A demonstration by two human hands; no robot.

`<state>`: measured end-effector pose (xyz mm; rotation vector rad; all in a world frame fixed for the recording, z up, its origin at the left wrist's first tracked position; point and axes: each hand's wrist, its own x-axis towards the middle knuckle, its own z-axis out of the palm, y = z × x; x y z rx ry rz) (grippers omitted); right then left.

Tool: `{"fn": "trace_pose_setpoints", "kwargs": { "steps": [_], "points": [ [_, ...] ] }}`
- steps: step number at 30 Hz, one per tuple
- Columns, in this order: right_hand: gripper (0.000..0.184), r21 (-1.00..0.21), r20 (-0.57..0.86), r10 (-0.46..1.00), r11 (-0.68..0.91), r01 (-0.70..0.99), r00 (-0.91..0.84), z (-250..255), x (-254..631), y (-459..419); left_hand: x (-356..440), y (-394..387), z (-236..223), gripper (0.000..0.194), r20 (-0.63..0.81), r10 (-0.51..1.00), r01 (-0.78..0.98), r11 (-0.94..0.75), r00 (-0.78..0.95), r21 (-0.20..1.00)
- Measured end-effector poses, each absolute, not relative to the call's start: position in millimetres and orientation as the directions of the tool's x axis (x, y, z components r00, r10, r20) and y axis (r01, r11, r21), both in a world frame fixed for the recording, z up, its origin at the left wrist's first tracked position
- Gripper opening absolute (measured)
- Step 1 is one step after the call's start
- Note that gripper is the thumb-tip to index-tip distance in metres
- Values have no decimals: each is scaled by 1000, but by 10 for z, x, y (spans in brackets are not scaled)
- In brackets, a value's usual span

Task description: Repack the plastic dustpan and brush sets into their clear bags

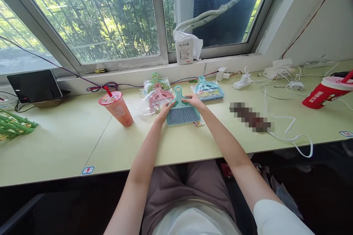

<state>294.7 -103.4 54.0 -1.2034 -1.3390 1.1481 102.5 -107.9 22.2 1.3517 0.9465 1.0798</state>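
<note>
A teal hand brush (180, 114) with grey bristles, nested on a matching dustpan, is between my hands over the table. My left hand (167, 110) grips its left edge, and my right hand (194, 102) holds the upper right side near the handle. Behind it on the left lie a pink brush-and-dustpan set (159, 97) and a green one (156, 80), both in clear plastic wrapping. To the right rests a stack of blue-teal sets (208, 90) with a printed label. A small colourful card (199, 123) lies partly under the brush's right corner.
A pink drink cup (117, 108) stands left of the sets, with a tablet (34, 85) farther left. On the right are a red cup (325, 91), white cables (295, 136) and a power strip (242, 81). A white box (184, 51) sits on the windowsill.
</note>
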Motion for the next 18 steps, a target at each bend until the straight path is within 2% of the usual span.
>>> {"fn": "trace_pose_setpoints", "kwargs": {
  "steps": [5,12,18],
  "points": [
    [30,-1000,-18,999,-19,20,39,410,2934,-1050,996,-1102,138,47,73,967,-32,-67,245,997],
    [28,-1000,-16,993,-16,-1,119,308,2888,-975,995,-1133,141,48,103,969,-72,-89,225,993],
    [27,-999,-29,989,-31,10,146,250,2833,-879,957,-1094,154,42,154,969,-32,-150,193,988]
  ]
}}
